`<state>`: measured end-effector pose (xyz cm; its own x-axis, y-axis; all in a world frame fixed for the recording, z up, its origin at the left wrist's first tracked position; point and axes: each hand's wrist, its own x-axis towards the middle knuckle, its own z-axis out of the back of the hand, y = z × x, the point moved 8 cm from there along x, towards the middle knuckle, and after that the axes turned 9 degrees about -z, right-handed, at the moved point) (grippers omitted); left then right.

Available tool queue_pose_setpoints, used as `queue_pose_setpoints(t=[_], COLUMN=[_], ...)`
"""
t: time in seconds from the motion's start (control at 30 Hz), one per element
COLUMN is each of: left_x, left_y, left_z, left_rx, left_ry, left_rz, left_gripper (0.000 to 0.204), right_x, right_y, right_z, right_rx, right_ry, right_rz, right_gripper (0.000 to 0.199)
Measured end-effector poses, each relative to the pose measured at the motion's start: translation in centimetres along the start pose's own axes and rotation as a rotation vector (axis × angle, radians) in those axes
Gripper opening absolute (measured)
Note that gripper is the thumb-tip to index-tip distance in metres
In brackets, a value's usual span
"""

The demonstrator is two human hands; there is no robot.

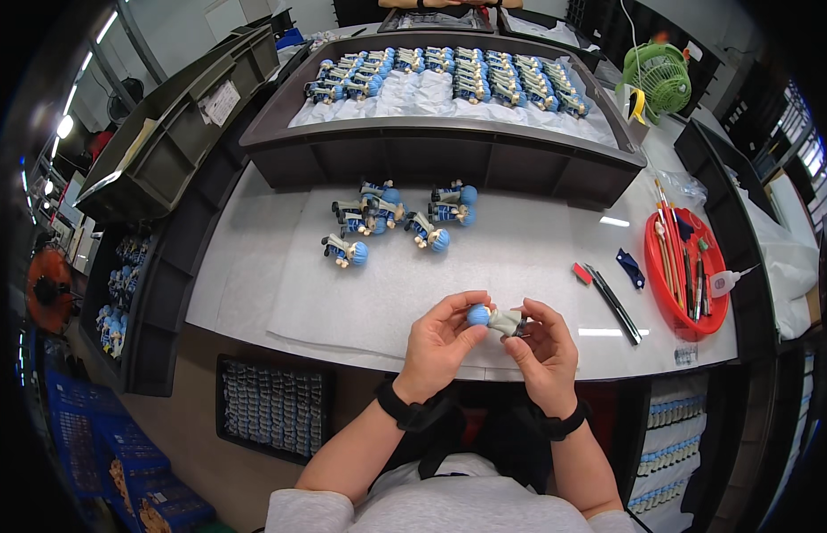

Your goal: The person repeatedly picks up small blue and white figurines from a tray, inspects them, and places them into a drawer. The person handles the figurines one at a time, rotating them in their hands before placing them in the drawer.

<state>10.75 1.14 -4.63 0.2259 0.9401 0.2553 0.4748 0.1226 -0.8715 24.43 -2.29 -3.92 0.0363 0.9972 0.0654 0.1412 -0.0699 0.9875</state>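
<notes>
Both hands meet over the tabletop's (254, 266) near edge: left hand (438, 342) pinches the figurine's (495, 318) blue head, right hand (545, 342) clamps its legs. It looks light, rigid, probably fragile at joints; grip the torso.

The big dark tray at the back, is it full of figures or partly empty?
Partly empty. The dark tray holds rows of blue-haired figures along its far side only; the white padding nearer the person lies bare.
</notes>
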Motion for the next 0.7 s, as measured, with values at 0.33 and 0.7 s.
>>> queue_pose_setpoints(t=[0.33,0.7], left_x=[-0.05,-0.04], left_y=[0.39,0.3], left_z=[0.52,0.21], left_rx=[0.038,0.032], left_ry=[-0.057,-0.025], left_rz=[0.078,0.071], left_gripper=[0.032,0.033], right_x=[-0.06,-0.08], right_y=[0.38,0.25], right_z=[-0.25,0.32], right_rx=[0.032,0.013], right_ry=[0.04,0.004], right_rz=[0.015,-0.041], right_gripper=[0.055,0.029])
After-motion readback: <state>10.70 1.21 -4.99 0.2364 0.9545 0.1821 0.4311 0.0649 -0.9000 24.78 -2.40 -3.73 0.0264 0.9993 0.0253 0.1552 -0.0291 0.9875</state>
